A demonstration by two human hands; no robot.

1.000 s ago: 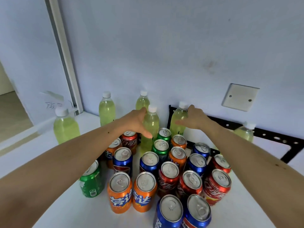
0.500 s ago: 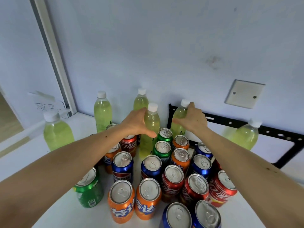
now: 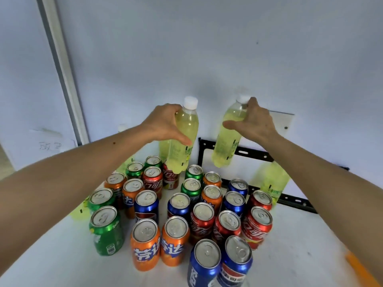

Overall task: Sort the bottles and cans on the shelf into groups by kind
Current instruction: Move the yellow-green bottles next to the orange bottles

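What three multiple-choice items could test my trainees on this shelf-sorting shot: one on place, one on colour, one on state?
1. Where is the black bracket?
A. against the wall
B. atop the cans
C. in a hand

2. What colour are the caps on the held bottles?
A. red
B. white
C. blue

3. The left hand is:
A. flat on the shelf
B. gripping a bottle
C. pressing a can

A: it stands behind the cans. B: the left bottle and right bottle show white caps. B: fingers wrap the bottle; the right hand grips likewise.
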